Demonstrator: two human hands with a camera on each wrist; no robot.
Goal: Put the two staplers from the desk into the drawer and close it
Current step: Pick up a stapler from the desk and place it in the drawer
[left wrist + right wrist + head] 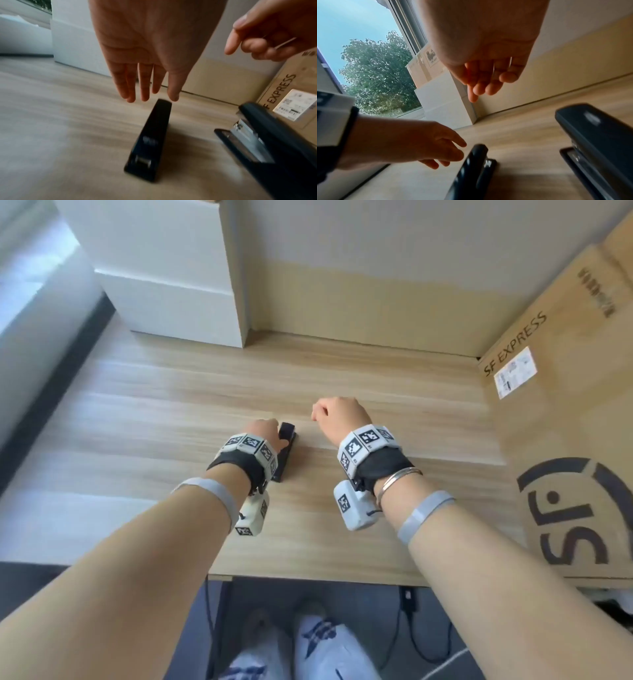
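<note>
Hovering over left stapler (149,140), left hand (147,54), fingers straight, gripping nothing. Right hand (488,56) loosely curled, empty, above right stapler (597,146). Both on desk (171,405).

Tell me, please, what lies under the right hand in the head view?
From above, the right hand and its wrist gear hide the desk beneath. The wrist views show a second black stapler resting there, untouched.

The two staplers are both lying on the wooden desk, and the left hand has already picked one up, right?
Not quite. Both staplers do lie on the wooden desk, but the left hand holds nothing: the left wrist view shows its fingers straight, just above the smaller stapler. The larger stapler lies beside it.
</note>
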